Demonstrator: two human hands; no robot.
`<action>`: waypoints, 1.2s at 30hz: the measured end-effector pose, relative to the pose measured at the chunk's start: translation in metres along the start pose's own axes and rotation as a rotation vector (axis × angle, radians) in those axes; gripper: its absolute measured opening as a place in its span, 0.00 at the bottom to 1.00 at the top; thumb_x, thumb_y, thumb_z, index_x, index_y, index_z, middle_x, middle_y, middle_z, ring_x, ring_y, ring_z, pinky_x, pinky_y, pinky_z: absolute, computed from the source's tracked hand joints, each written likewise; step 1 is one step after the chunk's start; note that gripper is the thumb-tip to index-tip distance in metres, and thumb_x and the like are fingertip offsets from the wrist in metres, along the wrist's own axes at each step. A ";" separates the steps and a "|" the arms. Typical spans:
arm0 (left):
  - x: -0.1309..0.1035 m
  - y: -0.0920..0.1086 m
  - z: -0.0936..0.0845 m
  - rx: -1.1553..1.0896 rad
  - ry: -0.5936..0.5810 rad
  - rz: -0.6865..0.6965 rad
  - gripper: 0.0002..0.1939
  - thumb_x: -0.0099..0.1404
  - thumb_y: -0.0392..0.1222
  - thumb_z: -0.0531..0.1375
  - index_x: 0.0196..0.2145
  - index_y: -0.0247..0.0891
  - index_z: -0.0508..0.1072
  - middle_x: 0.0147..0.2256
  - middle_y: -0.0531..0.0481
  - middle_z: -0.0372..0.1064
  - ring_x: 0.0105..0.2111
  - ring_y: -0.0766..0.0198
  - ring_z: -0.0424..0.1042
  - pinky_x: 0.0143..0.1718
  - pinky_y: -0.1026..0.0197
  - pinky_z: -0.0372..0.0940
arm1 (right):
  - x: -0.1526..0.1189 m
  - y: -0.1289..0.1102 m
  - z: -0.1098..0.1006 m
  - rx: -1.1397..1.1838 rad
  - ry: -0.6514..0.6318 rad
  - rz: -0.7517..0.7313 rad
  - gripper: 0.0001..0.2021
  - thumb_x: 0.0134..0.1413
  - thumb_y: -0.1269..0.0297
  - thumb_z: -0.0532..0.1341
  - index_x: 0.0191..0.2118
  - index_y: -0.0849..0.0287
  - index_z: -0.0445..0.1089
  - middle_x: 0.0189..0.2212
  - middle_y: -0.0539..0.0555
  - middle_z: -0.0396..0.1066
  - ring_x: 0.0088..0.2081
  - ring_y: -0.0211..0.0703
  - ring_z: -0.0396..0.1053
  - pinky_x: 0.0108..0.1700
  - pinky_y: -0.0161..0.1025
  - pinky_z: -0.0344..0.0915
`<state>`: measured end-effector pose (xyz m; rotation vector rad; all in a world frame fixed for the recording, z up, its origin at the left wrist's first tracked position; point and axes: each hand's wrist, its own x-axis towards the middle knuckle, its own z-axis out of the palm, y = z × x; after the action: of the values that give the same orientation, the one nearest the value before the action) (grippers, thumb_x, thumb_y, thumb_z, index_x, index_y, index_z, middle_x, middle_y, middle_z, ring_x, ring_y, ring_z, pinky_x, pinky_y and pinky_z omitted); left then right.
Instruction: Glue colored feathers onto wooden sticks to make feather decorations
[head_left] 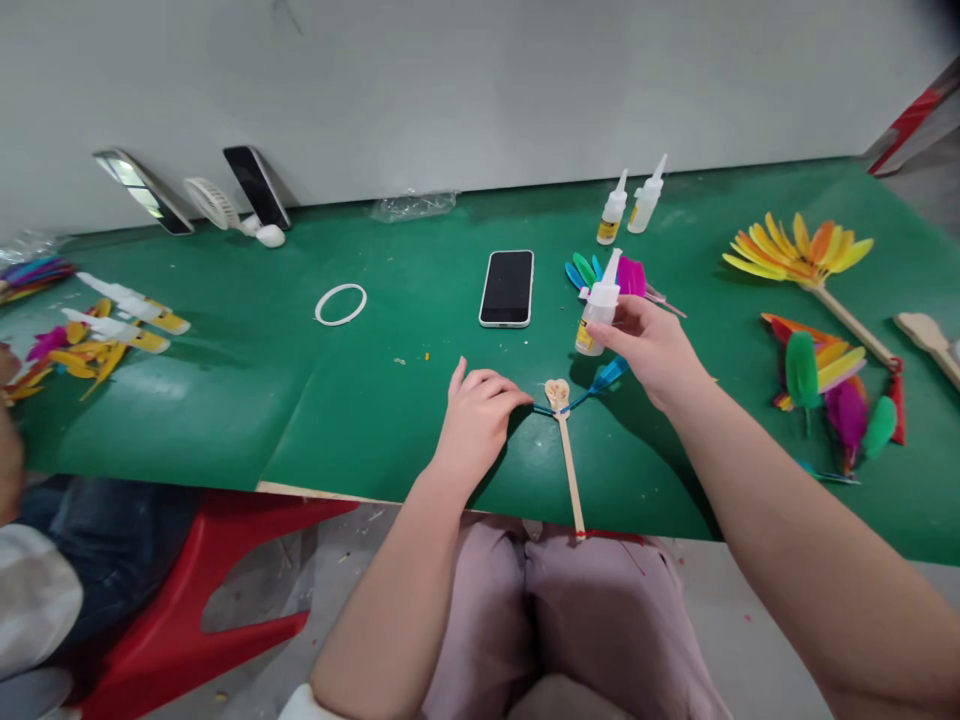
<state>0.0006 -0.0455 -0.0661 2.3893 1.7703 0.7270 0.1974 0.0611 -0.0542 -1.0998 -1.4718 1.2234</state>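
Note:
In my right hand (pixel 652 345) is a small glue bottle (pixel 590 335) with a white nozzle, tilted slightly and held above the table. Below it lies a wooden stick (pixel 570 470) with a rounded, heart-like head (pixel 557 392) and a red cord (pixel 611 537) at its lower end. A blue feather (pixel 609 375) reaches out from the right of the head. At the head's left, my left hand (pixel 484 420) pinches the end of another thin blue feather (pixel 543 409), mostly hidden by the fingers.
A phone (pixel 507 288) and a white ring (pixel 340 305) lie on the green table (pixel 397 430). Two more glue bottles (pixel 628 205) stand behind. To the right are a yellow feather fan (pixel 814 255) and loose feathers (pixel 847 410). Another person's arm (pixel 9 440) shows at left.

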 end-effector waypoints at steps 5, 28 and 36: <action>0.001 0.000 0.000 -0.084 -0.008 -0.015 0.11 0.65 0.35 0.52 0.36 0.44 0.73 0.34 0.55 0.72 0.39 0.65 0.67 0.60 0.43 0.41 | 0.000 0.001 0.001 -0.019 -0.015 -0.002 0.17 0.41 0.59 0.65 0.40 0.58 0.68 0.34 0.52 0.73 0.36 0.43 0.71 0.41 0.45 0.69; 0.003 0.002 -0.007 -0.126 -0.172 -0.064 0.12 0.67 0.36 0.49 0.36 0.44 0.72 0.36 0.57 0.73 0.39 0.66 0.67 0.56 0.51 0.45 | -0.001 0.004 -0.001 -0.655 -0.054 -0.101 0.17 0.45 0.63 0.62 0.44 0.59 0.67 0.39 0.56 0.72 0.39 0.49 0.70 0.42 0.48 0.65; 0.006 0.001 -0.004 -0.118 -0.149 -0.045 0.12 0.67 0.37 0.50 0.35 0.45 0.73 0.36 0.56 0.74 0.39 0.65 0.67 0.54 0.51 0.47 | 0.000 0.007 -0.001 -0.637 -0.078 -0.113 0.16 0.46 0.64 0.61 0.44 0.57 0.67 0.40 0.55 0.72 0.40 0.49 0.69 0.43 0.50 0.65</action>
<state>0.0011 -0.0415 -0.0603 2.2560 1.6686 0.6123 0.1987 0.0616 -0.0611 -1.3602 -2.0271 0.7318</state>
